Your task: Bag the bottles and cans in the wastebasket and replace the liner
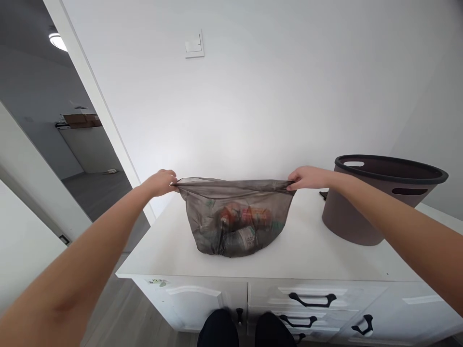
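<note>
A thin, see-through dark grey garbage bag point(202, 217) rests on the white cabinet top, its upper edge stretched taut between my hands. Through the plastic, orange-red and whitish wrappers show dimly, too blurred to name. My left hand point(162, 182) pinches the bag's left top corner. At the opposite corner, my right hand point(302, 177) grips the edge between thumb and fingers. To the right stands a brown-purple trash can point(350, 212) with a black rim and slotted handles; my right forearm crosses in front of it.
The white cabinet point(159, 260) has drawers with black handles point(313, 300) and stands against a white wall. A light switch point(194, 46) is set in that wall. An open doorway at left shows another room with a cardboard box point(81, 120). My knees touch or nearly touch the cabinet front.
</note>
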A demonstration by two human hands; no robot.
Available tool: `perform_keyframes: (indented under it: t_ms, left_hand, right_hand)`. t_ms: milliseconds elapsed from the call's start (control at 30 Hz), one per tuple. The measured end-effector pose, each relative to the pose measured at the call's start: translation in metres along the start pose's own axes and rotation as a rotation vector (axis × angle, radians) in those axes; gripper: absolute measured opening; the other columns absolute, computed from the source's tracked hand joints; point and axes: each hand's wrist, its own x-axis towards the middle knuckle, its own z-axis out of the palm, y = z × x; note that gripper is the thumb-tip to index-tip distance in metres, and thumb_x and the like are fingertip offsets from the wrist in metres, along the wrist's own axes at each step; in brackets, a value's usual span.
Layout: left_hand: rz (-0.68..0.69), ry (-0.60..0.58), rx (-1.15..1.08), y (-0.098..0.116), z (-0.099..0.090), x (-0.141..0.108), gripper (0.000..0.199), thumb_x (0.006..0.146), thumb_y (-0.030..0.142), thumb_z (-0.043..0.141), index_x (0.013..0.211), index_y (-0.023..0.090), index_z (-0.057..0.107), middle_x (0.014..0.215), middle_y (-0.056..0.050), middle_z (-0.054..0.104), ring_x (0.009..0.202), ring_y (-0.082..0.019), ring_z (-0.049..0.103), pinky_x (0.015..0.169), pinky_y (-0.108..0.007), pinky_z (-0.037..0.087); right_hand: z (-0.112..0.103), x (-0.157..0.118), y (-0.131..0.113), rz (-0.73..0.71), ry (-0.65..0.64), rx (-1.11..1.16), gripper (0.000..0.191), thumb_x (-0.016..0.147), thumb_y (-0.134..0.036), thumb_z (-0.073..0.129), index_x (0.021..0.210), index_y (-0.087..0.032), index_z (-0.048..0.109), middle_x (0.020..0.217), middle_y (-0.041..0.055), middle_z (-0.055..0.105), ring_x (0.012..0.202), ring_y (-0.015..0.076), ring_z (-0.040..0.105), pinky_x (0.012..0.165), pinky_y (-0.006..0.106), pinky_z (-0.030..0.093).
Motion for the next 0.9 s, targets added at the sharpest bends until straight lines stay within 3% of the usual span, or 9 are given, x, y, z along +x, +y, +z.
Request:
perform_keyframes:
  t_ms: [67, 133, 300, 433, 533, 633, 733, 800, 900]
  left_hand:
    - [-0.046, 0.037, -0.099, -0.005, -0.015, -0.011, 0.025, 0.066, 0.045, 0.072, 0.067, 0.021, 0.065, 0.100, -0.009, 0.066, 0.102, -0.029, 0.055, 0.096, -0.039, 0.039]
    - [-0.155, 0.140, -0.338, 0.000, -0.023, -0.027, 0.021, 0.067, 0.040, 0.073, 0.069, 0.021, 0.063, 0.097, -0.008, 0.065, 0.098, -0.028, 0.056, 0.094, -0.039, 0.043]
    - [-0.425, 0.408, -1.316, 0.056, -0.014, -0.061, 0.015, 0.084, 0.020, 0.057, 0.071, 0.021, 0.050, 0.078, -0.002, 0.063, 0.077, -0.019, 0.063, 0.082, -0.036, 0.052]
    - [-0.382, 0.516, -1.851, 0.105, 0.004, -0.064, 0.034, 0.098, 0.026, 0.029, 0.080, 0.016, 0.056, 0.075, -0.008, 0.065, 0.077, -0.018, 0.066, 0.079, -0.031, 0.054]
    - [-0.259, 0.543, -2.003, 0.118, 0.018, -0.057, 0.045, 0.102, 0.032, 0.017, 0.079, 0.017, 0.053, 0.067, -0.003, 0.062, 0.068, -0.012, 0.065, 0.072, -0.022, 0.054]
    - [-0.243, 0.474, -1.964, 0.111, 0.027, -0.053, 0.035, 0.101, 0.029, 0.031, 0.069, 0.021, 0.042, 0.046, 0.009, 0.035, 0.038, -0.005, 0.042, 0.049, -0.015, 0.044]
    - [-0.256, 0.361, -1.897, 0.102, 0.027, -0.058, 0.029, 0.095, 0.022, 0.046, 0.067, 0.020, 0.039, 0.045, 0.011, 0.025, 0.031, -0.004, 0.023, 0.035, -0.016, 0.024]
    - [-0.261, 0.319, -1.831, 0.104, 0.023, -0.064, 0.029, 0.091, 0.019, 0.052, 0.066, 0.020, 0.038, 0.047, 0.011, 0.028, 0.033, -0.003, 0.022, 0.034, -0.016, 0.020]
    - [-0.224, 0.311, -1.661, 0.122, 0.016, -0.072, 0.032, 0.090, 0.020, 0.053, 0.065, 0.020, 0.034, 0.050, 0.009, 0.031, 0.036, -0.003, 0.024, 0.037, -0.015, 0.022]
  right_hand:
    - [-0.005, -0.006, 0.012, 0.033, 0.063, 0.074, 0.031, 0.071, -0.046, 0.064, 0.058, -0.020, 0.054, 0.064, 0.0018, 0.059, 0.070, 0.0199, 0.059, 0.062, 0.031, 0.040]
    - [0.000, -0.009, 0.026, 0.046, 0.107, 0.228, 0.034, 0.069, -0.049, 0.069, 0.061, -0.020, 0.055, 0.071, 0.0022, 0.063, 0.078, 0.0213, 0.062, 0.069, 0.031, 0.044]
    - [0.050, 0.007, 0.046, -0.123, 0.377, 0.980, 0.030, 0.066, -0.038, 0.077, 0.073, -0.021, 0.053, 0.079, -0.0002, 0.064, 0.085, 0.0181, 0.062, 0.084, 0.034, 0.050]
    - [0.087, 0.040, 0.018, -0.297, 0.644, 1.713, 0.022, 0.067, -0.025, 0.064, 0.070, -0.022, 0.042, 0.087, 0.0018, 0.066, 0.089, 0.0189, 0.064, 0.079, 0.036, 0.055]
    - [0.095, 0.056, -0.013, -0.304, 0.761, 2.080, 0.014, 0.068, -0.020, 0.048, 0.066, -0.023, 0.034, 0.070, 0.0001, 0.059, 0.071, 0.0150, 0.062, 0.067, 0.032, 0.056]
    - [0.094, 0.054, -0.030, -0.303, 0.795, 2.147, 0.018, 0.066, -0.015, 0.044, 0.063, -0.022, 0.028, 0.048, -0.0074, 0.033, 0.040, 0.0076, 0.036, 0.044, 0.022, 0.041]
    - [0.095, 0.040, -0.030, -0.318, 0.734, 1.988, 0.013, 0.069, -0.017, 0.045, 0.065, -0.022, 0.034, 0.045, -0.0097, 0.021, 0.037, 0.0069, 0.016, 0.036, 0.021, 0.021]
    - [0.098, 0.032, -0.027, -0.300, 0.690, 1.751, 0.006, 0.076, -0.024, 0.048, 0.072, -0.023, 0.043, 0.046, -0.0103, 0.021, 0.040, 0.0072, 0.012, 0.039, 0.022, 0.014]
    - [0.103, 0.024, -0.026, -0.253, 0.642, 1.320, 0.017, 0.081, -0.040, 0.057, 0.084, -0.023, 0.055, 0.051, -0.0091, 0.026, 0.045, 0.0082, 0.017, 0.044, 0.023, 0.014]
